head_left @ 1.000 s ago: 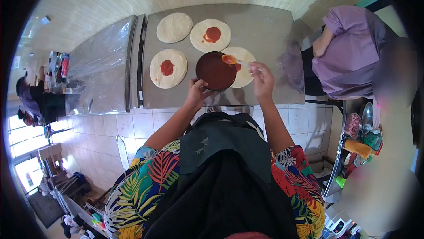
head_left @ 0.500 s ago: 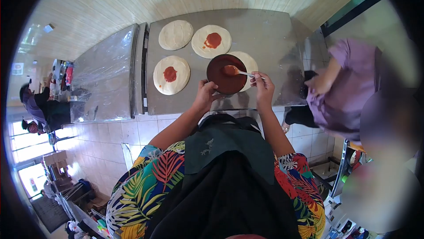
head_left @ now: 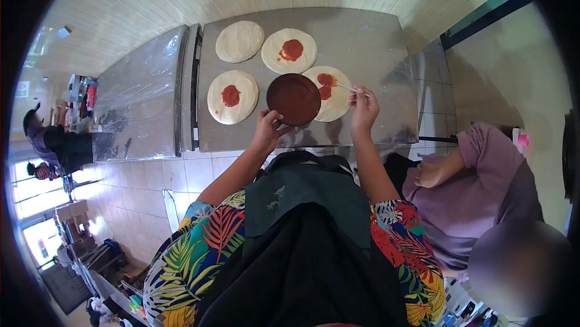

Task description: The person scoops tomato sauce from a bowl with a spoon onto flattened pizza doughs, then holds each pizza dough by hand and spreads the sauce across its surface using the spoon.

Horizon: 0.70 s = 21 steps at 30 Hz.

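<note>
My left hand [head_left: 269, 128] grips the near-left rim of a dark bowl [head_left: 294, 99] with red sauce in it. In my right hand [head_left: 365, 109] is a spoon [head_left: 344, 86] by its handle, its head over the right-hand pizza base [head_left: 336, 107]. Red sauce [head_left: 326, 80] lies on that base around the spoon's head. The bowl hides part of its left edge. Two more bases, one at the back middle [head_left: 302, 35] and one at the front left [head_left: 218, 105], each carry a red sauce patch. The back-left base [head_left: 240, 41] is plain.
The bases lie on a metal worktop [head_left: 374, 43] against a wood-patterned wall. A plastic-covered surface [head_left: 139, 97] adjoins it on the left. At the right stands a person in a purple top [head_left: 465, 188]; another person [head_left: 54, 137] is at the far left.
The spoon has moved from inside the bowl to over the right-hand base, where sauce now shows. My left hand has shifted the bowl left. The person on the right has moved nearer me.
</note>
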Motion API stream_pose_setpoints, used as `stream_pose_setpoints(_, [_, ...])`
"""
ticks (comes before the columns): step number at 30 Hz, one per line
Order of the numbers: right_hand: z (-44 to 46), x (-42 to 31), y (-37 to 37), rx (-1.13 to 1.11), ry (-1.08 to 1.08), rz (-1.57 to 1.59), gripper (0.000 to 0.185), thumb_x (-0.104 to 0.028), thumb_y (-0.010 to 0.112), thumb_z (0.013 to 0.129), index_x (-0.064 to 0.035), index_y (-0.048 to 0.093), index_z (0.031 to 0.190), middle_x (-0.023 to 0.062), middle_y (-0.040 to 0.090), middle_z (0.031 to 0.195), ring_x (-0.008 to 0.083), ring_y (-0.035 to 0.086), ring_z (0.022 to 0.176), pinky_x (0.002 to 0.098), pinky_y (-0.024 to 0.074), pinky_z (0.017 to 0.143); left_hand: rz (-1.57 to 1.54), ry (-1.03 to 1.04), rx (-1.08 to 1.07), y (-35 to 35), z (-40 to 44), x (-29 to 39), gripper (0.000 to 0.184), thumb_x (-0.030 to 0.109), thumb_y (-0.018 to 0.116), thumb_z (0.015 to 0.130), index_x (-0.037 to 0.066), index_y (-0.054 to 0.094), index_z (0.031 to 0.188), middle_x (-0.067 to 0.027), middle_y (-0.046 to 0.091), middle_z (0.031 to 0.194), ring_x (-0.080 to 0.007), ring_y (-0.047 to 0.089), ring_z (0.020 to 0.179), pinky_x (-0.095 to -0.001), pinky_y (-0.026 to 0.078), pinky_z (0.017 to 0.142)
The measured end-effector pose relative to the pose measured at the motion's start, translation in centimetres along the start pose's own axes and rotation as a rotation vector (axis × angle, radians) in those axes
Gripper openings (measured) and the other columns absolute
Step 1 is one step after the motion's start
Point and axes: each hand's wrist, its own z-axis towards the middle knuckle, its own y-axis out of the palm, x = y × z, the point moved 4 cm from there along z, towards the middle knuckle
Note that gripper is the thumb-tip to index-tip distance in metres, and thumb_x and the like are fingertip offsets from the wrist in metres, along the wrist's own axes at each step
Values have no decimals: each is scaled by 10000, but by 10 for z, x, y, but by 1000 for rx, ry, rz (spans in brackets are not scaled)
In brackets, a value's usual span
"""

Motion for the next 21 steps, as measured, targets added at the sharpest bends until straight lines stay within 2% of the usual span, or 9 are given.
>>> stream_pose_setpoints(1, [0,1,0,2,3,-1,153,-164,589,924,-23,645,944,59,652,828,131,603,702,263,493,605,-12,7,12,-2,-2,2,566,64,588,735,33,260,1194,-143,384,1119,-281,495,1032,-579,526,825])
stream_pose_setpoints(3, [-2,-4,14,-231,-390,-580,105,-111,583,903,-35,646,939,81,659,878,200,619,762,305,501,649,-21,10,10,-6,-2,5,564,62,587,735,32,261,1194,-141,388,1115,-281,495,1031,-578,527,827])
stream_pose_setpoints(4, [-5,-2,17,-324,-600,-743,110,-77,584,889,-9,634,961,97,643,957,257,624,867,316,505,695,-33,14,6,-8,-2,5,562,59,585,735,31,261,1193,-139,392,1110,-281,495,1031,-578,527,829])
stream_pose_setpoints(8, [-11,1,21,-421,-701,-868,110,-45,588,873,-11,637,966,125,638,959,282,618,870,310,503,714,-23,24,41,-9,-3,8,562,60,585,736,27,260,1194,-138,396,1111,-277,497,1030,-564,530,830])
stream_pose_setpoints(11, [-12,-9,21,-287,-593,-724,99,-46,579,872,-24,633,952,129,644,970,274,618,884,333,498,780,-11,35,17,-8,0,9,574,68,587,738,27,253,1202,-134,402,1115,-274,502,1036,-553,524,841])
stream_pose_setpoints(13, [-10,-15,18,-138,-258,-245,97,-37,574,878,-7,628,954,134,640,951,276,613,874,331,498,769,-21,12,-37,-8,5,8,602,73,590,737,28,238,1223,-134,403,1125,-275,498,1066,-547,513,857])
stream_pose_setpoints(17, [-16,-44,37,-243,-285,-123,89,-46,568,900,-4,628,951,128,639,937,231,615,863,312,495,755,0,23,16,3,3,10,411,79,555,764,65,317,1099,-110,428,1089,-288,528,1049,-584,482,915])
stream_pose_setpoints(19, [-26,-64,54,-439,-670,-515,91,-72,573,914,-12,633,948,110,645,930,176,614,874,290,490,750,13,-4,-6,13,0,14,620,71,577,743,12,216,1243,-159,405,1148,-278,510,1078,-542,508,865])
stream_pose_setpoints(21, [-27,-56,56,-462,-760,-625,110,-105,582,921,-20,641,957,91,656,911,137,615,843,278,494,730,11,17,-27,22,-6,18,620,75,576,745,7,214,1243,-163,410,1147,-277,516,1072,-540,512,854])
